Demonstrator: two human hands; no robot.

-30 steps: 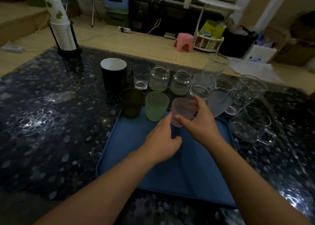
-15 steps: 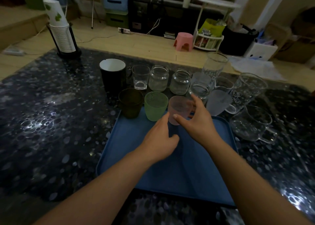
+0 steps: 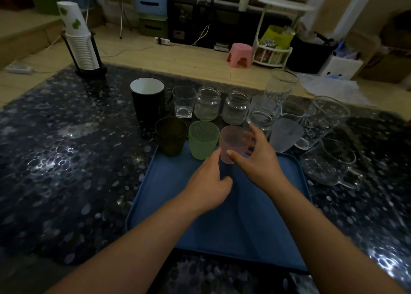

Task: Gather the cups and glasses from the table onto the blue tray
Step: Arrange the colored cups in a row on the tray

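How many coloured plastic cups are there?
3, in a row at the blue tray's far edge: a brown plastic cup leftmost, a green plastic cup in the middle, a pink plastic cup held by the right hand. None seem hidden.

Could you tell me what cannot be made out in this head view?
- Pink cup: its base, hidden by both hands, so whether it rests on the blue tray is unclear.
- Left hand: fingertips curled under; contact with the cup unclear.
- Frosted glass: lower edge hidden by the right hand and tray rim.
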